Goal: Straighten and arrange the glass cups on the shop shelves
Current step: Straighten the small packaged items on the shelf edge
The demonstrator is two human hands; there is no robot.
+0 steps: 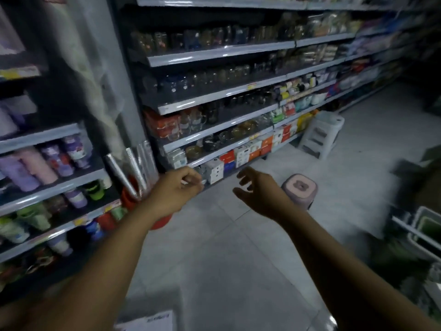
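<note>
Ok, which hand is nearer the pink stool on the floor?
Right. The right hand hangs just left of the pink stool in view; the left hand is farther left, by the white boxes on the bottom shelf.

glass cups [214,39] clear and glossy, some amber-tinted, on shelves [222,52] with smooth grey edges that look like painted metal and catch the light. boxes [238,156] lower down — matt printed cardboard. white stool [321,133] and pink stool [299,187] look like moulded plastic; floor [214,247] of smooth pale tiles, faintly shiny.
</note>
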